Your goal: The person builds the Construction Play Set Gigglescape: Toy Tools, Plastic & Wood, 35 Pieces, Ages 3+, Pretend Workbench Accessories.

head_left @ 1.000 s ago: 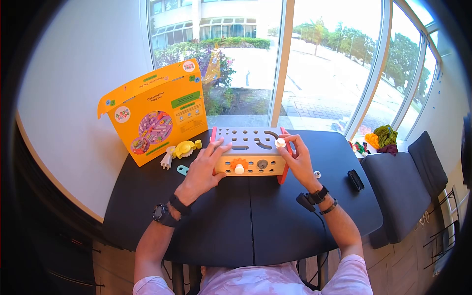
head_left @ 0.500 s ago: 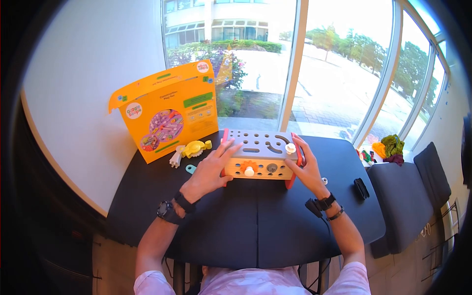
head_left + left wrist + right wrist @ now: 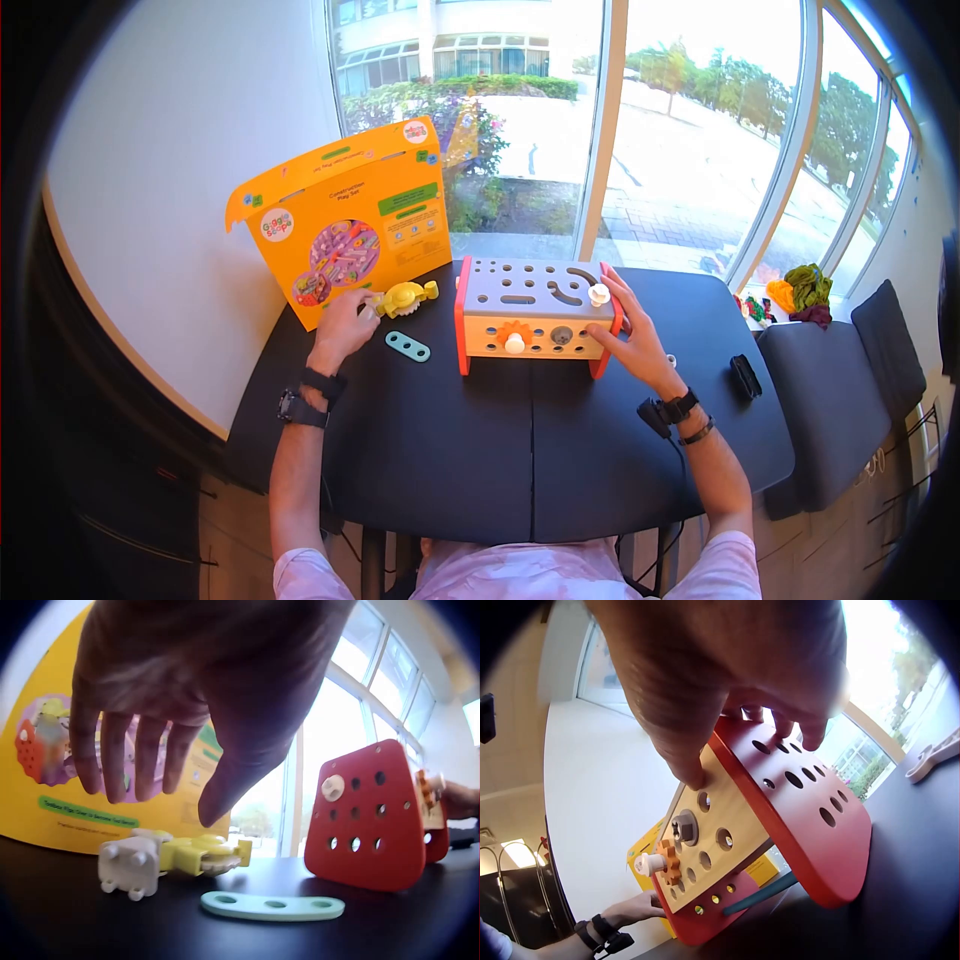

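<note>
The toy workbench [image 3: 530, 292] has a grey holed top, a wooden front and red end panels. My right hand [image 3: 638, 340] grips its right end, thumb on the wooden front [image 3: 718, 780] and fingers over the red panel [image 3: 802, 802]. An orange gear [image 3: 669, 862], a white peg and a grey bolt sit on the front. My left hand [image 3: 195, 690] hangs over a white piece [image 3: 129, 867] and a yellow toy [image 3: 199, 855], fingers spread and pointing down, holding nothing. A teal three-hole strip [image 3: 273, 906] lies beside them.
A yellow box [image 3: 350, 220] stands behind my left hand. On the right of the black table [image 3: 440, 450] lies a black case [image 3: 745, 377]. Grey seating [image 3: 830, 400] stands beyond the right edge, with coloured cloth [image 3: 805, 290] near the window.
My left hand has left the workbench and moved left to the white and yellow pieces, uncovering the teal strip. My right hand went from the white peg on top to the workbench's right end.
</note>
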`<state>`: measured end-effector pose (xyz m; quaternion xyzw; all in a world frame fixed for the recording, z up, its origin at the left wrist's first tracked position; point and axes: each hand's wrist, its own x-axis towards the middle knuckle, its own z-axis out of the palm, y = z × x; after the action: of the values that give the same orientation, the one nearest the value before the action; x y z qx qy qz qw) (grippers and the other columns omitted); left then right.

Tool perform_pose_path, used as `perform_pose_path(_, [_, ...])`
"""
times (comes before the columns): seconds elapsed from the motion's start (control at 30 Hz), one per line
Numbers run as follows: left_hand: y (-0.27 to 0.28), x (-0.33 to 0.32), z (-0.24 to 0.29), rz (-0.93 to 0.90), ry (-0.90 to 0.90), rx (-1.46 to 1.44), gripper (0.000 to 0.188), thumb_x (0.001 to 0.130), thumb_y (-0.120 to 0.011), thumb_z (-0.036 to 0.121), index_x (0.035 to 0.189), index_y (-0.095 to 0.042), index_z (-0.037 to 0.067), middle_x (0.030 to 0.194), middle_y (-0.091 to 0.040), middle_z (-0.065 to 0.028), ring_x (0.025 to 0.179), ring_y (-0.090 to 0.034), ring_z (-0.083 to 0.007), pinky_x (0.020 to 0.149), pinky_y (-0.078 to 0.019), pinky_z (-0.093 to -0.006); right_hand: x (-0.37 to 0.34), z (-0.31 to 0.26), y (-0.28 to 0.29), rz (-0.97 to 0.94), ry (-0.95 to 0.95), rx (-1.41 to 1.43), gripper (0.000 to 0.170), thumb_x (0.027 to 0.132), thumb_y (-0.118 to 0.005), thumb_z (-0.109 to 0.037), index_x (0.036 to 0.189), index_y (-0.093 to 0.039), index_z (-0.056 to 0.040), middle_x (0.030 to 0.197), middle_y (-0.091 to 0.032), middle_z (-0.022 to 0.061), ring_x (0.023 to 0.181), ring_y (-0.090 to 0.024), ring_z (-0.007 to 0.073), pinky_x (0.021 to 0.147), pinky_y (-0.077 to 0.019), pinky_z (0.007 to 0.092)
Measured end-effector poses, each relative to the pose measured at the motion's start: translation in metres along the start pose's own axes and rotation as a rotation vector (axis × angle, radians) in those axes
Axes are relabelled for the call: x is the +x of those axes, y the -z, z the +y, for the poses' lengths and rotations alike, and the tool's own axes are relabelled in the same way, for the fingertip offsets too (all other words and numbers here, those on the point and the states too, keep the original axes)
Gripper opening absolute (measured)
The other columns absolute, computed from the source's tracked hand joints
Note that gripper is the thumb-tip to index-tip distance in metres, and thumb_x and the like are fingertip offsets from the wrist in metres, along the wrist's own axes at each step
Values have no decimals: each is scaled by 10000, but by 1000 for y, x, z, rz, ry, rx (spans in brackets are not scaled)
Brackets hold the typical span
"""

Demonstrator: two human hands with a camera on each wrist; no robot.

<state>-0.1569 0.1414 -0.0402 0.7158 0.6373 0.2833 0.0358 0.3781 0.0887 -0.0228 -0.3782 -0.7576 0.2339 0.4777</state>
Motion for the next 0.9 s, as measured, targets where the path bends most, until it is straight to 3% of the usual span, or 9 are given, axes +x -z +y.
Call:
perform_pose_path(0.07, [-2,-2,0,170,86,162,503,874,-860,331,1259,-796,13,1212,-808,-232,1169,-757,-410,1023,-601,-486,0,-2,1,-2,3,-15,820,1014,-852,-205,1710,-450,-39,1847,-336,183,1699,-345,352,1358,-343,468])
perform_pose_path(0.17, [7,3,8,-77,233,184,468,872,-864,371,1150,-832,-5,1138,-818,-237,1076,-783,-407,947,-623,-501,1,1,2,-3,-4,-18,820,1014,-854,-209,1710,-453,-48,1848,-336,178,1695,-352,352,1355,-349,470])
perform_pose_path(0.27, [-14,11,-12,11,207,225,416,822,-907,469,811,-867,56,744,-796,-150,763,-808,-320,772,-639,-438,1,1,3,-7,-9,-21,815,1015,-855,-213,1708,-457,-51,1848,-337,177,1693,-357,353,1352,-355,471])
perform_pose_path(0.47, [-27,34,-32,-6,180,293,393,800,-907,463,681,-849,93,653,-764,-130,649,-778,-303,690,-628,-430,1,-2,5,-21,-1,-7,812,1012,-864,-220,1701,-468,-53,1854,-325,177,1700,-345,350,1353,-356,469])
perform_pose_path(0.57, [-9,36,-2,-89,185,198,475,851,-889,452,885,-848,-19,794,-801,-185,760,-799,-352,709,-618,-450,1,1,7,-35,-5,-8,802,1014,-861,-208,1699,-473,-58,1857,-318,177,1708,-327,348,1358,-349,467])
perform_pose_path(0.67, [6,43,26,-15,24,-76,462,913,-861,450,904,-856,-12,762,-798,-144,688,-782,-287,695,-602,-407,2,-5,9,-54,-20,10,788,1019,-852,-195,1698,-474,-65,1860,-308,176,1714,-313,346,1366,-340,468])
perform_pose_path(0.7, [11,45,41,-93,15,-287,364,1009,-824,351,1012,-854,-12,877,-838,-97,805,-794,-180,802,-614,-359,2,-4,9,-55,-21,10,786,1020,-851,-194,1698,-474,-68,1862,-304,175,1714,-312,345,1368,-339,469])
perform_pose_path(0.8, [14,53,88,-23,-148,-646,293,1081,-771,239,1230,-808,-10,1104,-850,-83,1024,-786,-141,968,-602,-331,4,-2,10,-63,-22,16,783,1022,-851,-195,1698,-474,-78,1867,-293,171,1714,-311,342,1371,-337,471])
perform_pose_path(0.9, [19,59,137,-90,-264,-777,338,1115,-727,181,1395,-726,-8,1271,-817,-103,1178,-755,-162,1075,-572,-333,4,3,10,-70,-33,28,786,1022,-853,-206,1699,-473,-84,1870,-284,169,1714,-309,343,1370,-340,473])
